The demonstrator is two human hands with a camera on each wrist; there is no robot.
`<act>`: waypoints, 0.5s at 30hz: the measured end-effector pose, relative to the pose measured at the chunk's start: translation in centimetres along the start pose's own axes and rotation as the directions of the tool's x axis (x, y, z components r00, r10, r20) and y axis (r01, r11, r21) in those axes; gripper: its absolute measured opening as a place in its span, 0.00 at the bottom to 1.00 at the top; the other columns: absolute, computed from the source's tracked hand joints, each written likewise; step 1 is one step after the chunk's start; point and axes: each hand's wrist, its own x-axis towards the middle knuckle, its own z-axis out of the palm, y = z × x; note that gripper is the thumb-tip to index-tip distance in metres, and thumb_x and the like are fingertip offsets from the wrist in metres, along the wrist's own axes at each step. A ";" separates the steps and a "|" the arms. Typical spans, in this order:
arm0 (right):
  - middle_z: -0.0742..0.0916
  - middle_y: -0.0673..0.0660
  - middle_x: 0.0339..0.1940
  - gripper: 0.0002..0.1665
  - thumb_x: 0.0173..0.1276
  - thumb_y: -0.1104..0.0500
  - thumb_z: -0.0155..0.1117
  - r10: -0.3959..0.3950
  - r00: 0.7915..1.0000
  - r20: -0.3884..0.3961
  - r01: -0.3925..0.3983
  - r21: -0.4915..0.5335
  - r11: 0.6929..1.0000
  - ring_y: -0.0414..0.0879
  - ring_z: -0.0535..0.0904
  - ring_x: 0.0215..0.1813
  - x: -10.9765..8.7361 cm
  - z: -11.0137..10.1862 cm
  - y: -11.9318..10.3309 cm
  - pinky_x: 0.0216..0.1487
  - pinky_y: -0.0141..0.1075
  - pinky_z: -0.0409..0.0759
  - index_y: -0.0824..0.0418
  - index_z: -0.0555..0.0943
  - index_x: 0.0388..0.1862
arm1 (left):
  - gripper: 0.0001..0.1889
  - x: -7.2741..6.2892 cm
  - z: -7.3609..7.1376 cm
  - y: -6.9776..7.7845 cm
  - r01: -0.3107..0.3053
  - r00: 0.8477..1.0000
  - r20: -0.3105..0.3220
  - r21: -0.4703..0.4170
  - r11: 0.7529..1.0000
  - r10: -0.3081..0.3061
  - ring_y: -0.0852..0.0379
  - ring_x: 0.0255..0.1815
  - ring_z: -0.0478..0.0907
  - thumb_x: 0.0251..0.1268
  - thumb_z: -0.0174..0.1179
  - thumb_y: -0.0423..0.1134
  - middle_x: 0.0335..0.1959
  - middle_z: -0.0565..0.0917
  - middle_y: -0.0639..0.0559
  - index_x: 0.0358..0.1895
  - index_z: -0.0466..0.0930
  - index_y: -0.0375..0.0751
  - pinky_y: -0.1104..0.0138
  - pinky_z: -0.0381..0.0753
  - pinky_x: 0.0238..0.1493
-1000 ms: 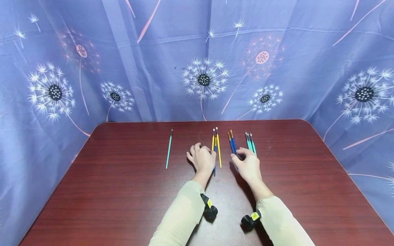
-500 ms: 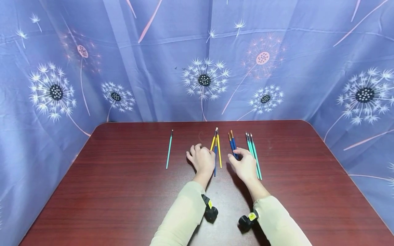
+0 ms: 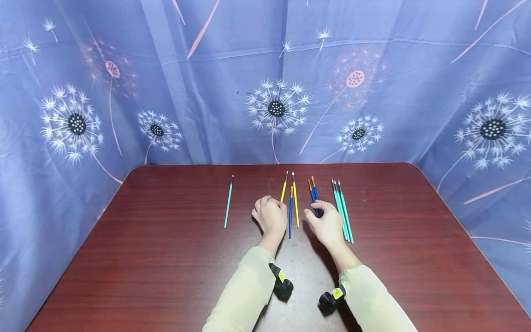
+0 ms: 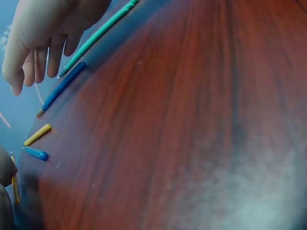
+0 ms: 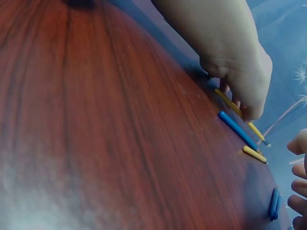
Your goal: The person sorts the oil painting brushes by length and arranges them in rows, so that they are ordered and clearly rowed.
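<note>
In the head view my left hand (image 3: 271,216) pinches a yellow paintbrush (image 3: 284,190) whose bristle end points away from me. The right wrist view shows those fingertips on the handle of the yellow paintbrush (image 5: 227,101), low over the table. Just right of it lie a blue paintbrush (image 3: 291,214) and another yellow paintbrush (image 3: 296,207). My right hand (image 3: 327,224) hovers with thumb and fingers spread, holding nothing, near two blue paintbrushes (image 3: 313,192) and partly covering their lower ends. Several turquoise paintbrushes (image 3: 347,223) lie beside it on the right.
A single turquoise paintbrush (image 3: 228,203) lies apart on the left. Everything rests on a dark red wood-grain table (image 3: 166,258), with a blue dandelion-print curtain (image 3: 215,101) behind its far edge. Both forearms wear small black wrist cameras.
My left hand has drawn the yellow paintbrush leftward, tilting it away from the blue one. My right hand has shifted left off the turquoise paintbrushes, whose handles now show.
</note>
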 end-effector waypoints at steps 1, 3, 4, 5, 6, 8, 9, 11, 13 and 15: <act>0.83 0.65 0.52 0.20 0.55 0.55 0.66 -0.014 1.000 -0.010 0.014 0.004 1.000 0.60 0.79 0.55 0.0 0.1 -0.1 0.56 0.50 0.76 0.68 0.82 0.43 | 0.09 0.0 -0.1 0.0 0.005 1.000 -0.002 -0.014 1.000 -0.005 0.49 0.57 0.72 0.58 0.61 0.42 0.51 0.82 0.50 0.25 0.84 0.43 0.52 0.66 0.56; 0.84 0.65 0.50 0.20 0.55 0.55 0.65 -0.044 0.998 -0.036 0.044 -0.003 0.999 0.60 0.79 0.54 -0.1 0.4 -0.2 0.54 0.49 0.76 0.68 0.83 0.41 | 0.09 0.1 -0.3 0.0 0.016 1.000 -0.005 -0.040 0.999 -0.016 0.49 0.57 0.73 0.57 0.60 0.41 0.50 0.83 0.50 0.25 0.84 0.43 0.53 0.67 0.54; 0.84 0.65 0.50 0.19 0.54 0.55 0.64 -0.055 0.998 -0.044 0.055 -0.006 0.998 0.60 0.79 0.53 -0.2 0.5 -0.3 0.54 0.49 0.77 0.68 0.83 0.41 | 0.08 0.1 -0.3 0.1 0.020 1.000 -0.010 -0.050 0.999 -0.020 0.49 0.56 0.73 0.57 0.60 0.41 0.49 0.83 0.50 0.24 0.84 0.43 0.54 0.67 0.53; 0.84 0.65 0.50 0.19 0.54 0.55 0.64 -0.064 0.997 -0.049 0.064 -0.006 0.998 0.61 0.79 0.53 -0.2 0.6 -0.4 0.54 0.50 0.76 0.68 0.83 0.40 | 0.08 0.1 -0.4 0.1 0.023 1.000 -0.014 -0.059 0.998 -0.024 0.48 0.55 0.73 0.57 0.60 0.41 0.48 0.83 0.50 0.24 0.84 0.43 0.54 0.67 0.52; 0.84 0.65 0.49 0.19 0.54 0.55 0.64 -0.075 0.996 -0.051 0.074 -0.009 0.997 0.61 0.79 0.53 -0.2 0.7 -0.4 0.54 0.50 0.76 0.69 0.83 0.40 | 0.08 0.2 -0.5 0.1 0.024 0.999 -0.021 -0.066 0.998 -0.025 0.48 0.55 0.74 0.56 0.61 0.40 0.48 0.84 0.50 0.24 0.84 0.43 0.54 0.68 0.51; 0.84 0.65 0.50 0.19 0.55 0.55 0.64 -0.066 0.997 -0.035 0.065 -0.007 0.998 0.61 0.79 0.55 -0.2 0.9 -0.6 0.56 0.50 0.75 0.68 0.83 0.41 | 0.07 0.2 -0.6 0.1 0.023 0.999 -0.034 -0.080 0.997 -0.026 0.48 0.53 0.75 0.56 0.61 0.40 0.46 0.84 0.49 0.24 0.84 0.42 0.55 0.69 0.50; 0.84 0.64 0.51 0.19 0.55 0.55 0.65 -0.057 0.998 -0.025 0.056 -0.008 0.998 0.61 0.78 0.55 -0.1 1.0 -0.7 0.57 0.50 0.75 0.68 0.83 0.42 | 0.07 0.2 -0.7 0.1 0.022 0.999 -0.040 -0.086 0.996 -0.026 0.47 0.52 0.75 0.56 0.61 0.39 0.44 0.85 0.49 0.24 0.84 0.42 0.55 0.69 0.49; 0.84 0.63 0.53 0.19 0.56 0.56 0.65 -0.034 0.999 0.004 0.034 0.003 0.999 0.60 0.78 0.58 -0.1 1.2 -0.8 0.59 0.51 0.74 0.67 0.83 0.43 | 0.06 0.2 -0.9 0.1 0.024 0.999 -0.045 -0.101 0.995 -0.029 0.47 0.50 0.76 0.56 0.61 0.39 0.42 0.85 0.49 0.25 0.84 0.42 0.55 0.70 0.48; 0.84 0.62 0.54 0.19 0.57 0.56 0.66 -0.014 1.000 0.020 0.014 -0.001 1.000 0.59 0.78 0.58 -0.1 1.4 -1.0 0.61 0.49 0.74 0.66 0.83 0.44 | 0.06 0.3 -1.0 0.0 0.027 0.998 -0.050 -0.118 0.993 -0.033 0.46 0.49 0.77 0.55 0.61 0.39 0.40 0.86 0.48 0.26 0.84 0.43 0.55 0.71 0.47; 0.84 0.61 0.54 0.18 0.57 0.56 0.66 -0.016 1.000 0.024 0.017 -0.010 1.000 0.58 0.78 0.58 0.0 1.7 -1.1 0.61 0.48 0.74 0.66 0.83 0.44 | 0.06 0.3 -1.2 -0.1 0.029 0.998 -0.054 -0.133 0.991 -0.037 0.46 0.47 0.77 0.55 0.61 0.38 0.37 0.86 0.48 0.26 0.85 0.42 0.55 0.71 0.46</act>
